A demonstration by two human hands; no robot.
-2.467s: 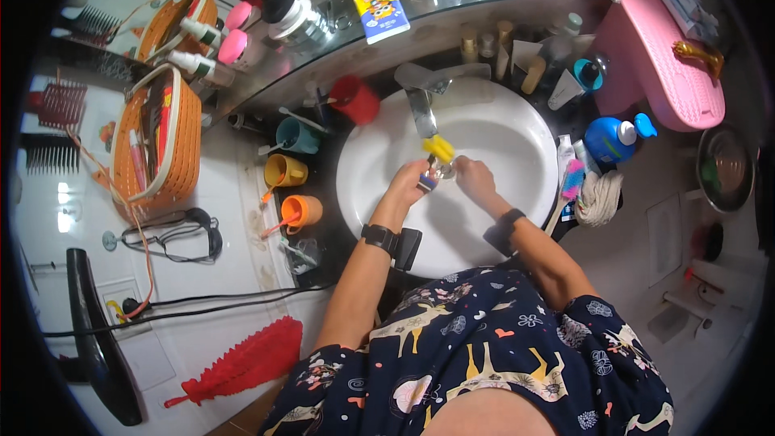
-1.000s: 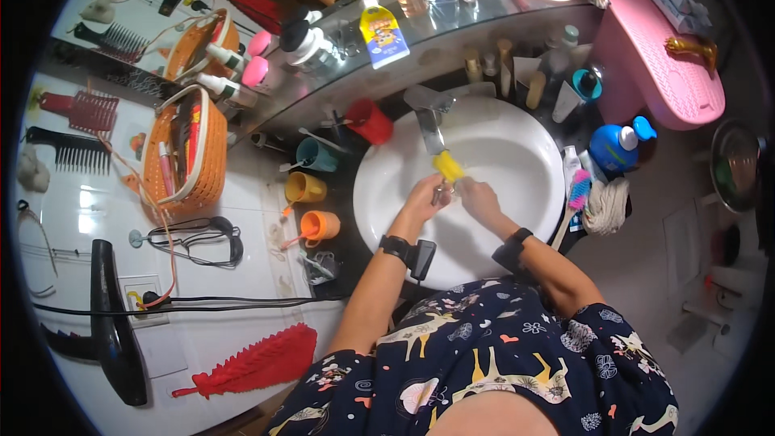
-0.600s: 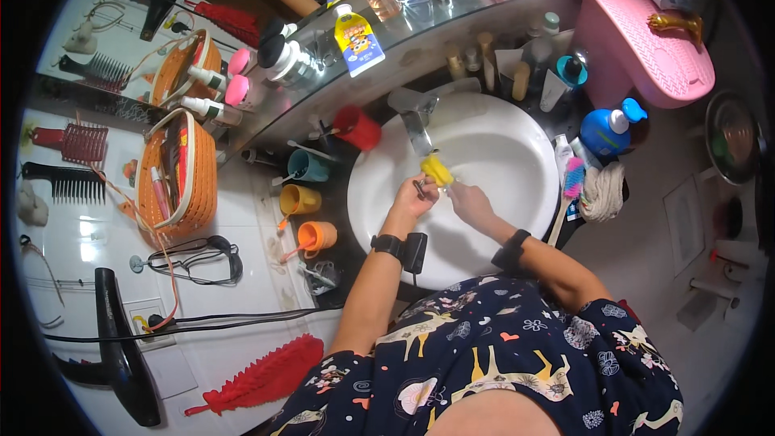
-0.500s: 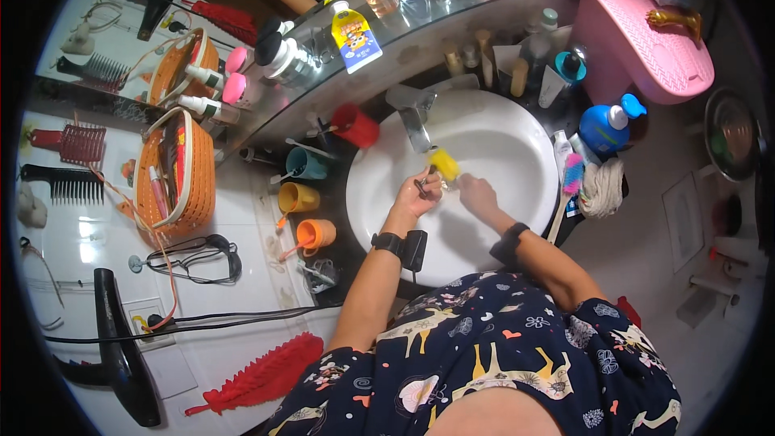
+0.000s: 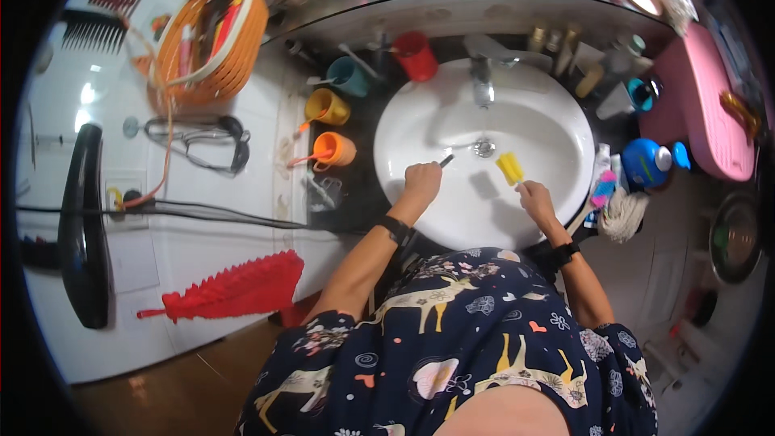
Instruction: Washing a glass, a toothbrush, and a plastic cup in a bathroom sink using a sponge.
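Over the left part of the white sink (image 5: 404, 125), my left hand (image 5: 423, 184) is closed around a slim dark-handled tool (image 5: 446, 161). A thin pale part seems to run on from its dark end toward the drain; its kind is not clear. My right hand (image 5: 535, 199) pinches a small yellow sponge-like piece (image 5: 508, 169) over the right part of the basin, its shadow falling on the bowl. The two hands are apart. Beyond them, the metal faucet (image 5: 483, 85) points down above the drain (image 5: 483, 148).
Left of the sink stand a red cup (image 5: 415, 56), a teal cup (image 5: 348, 77), a yellow cup (image 5: 327, 106) and an orange cup (image 5: 334, 150). On the right are a blue pump bottle (image 5: 643, 163), a pink-and-blue brush (image 5: 604, 188) and a pink bin (image 5: 694, 105). A glass shelf (image 5: 387, 2) spans the back.
My hands have moved apart: the left hand away from the yellow piece with the dark tool, the right hand to the right with the yellow piece. The view has shifted too.
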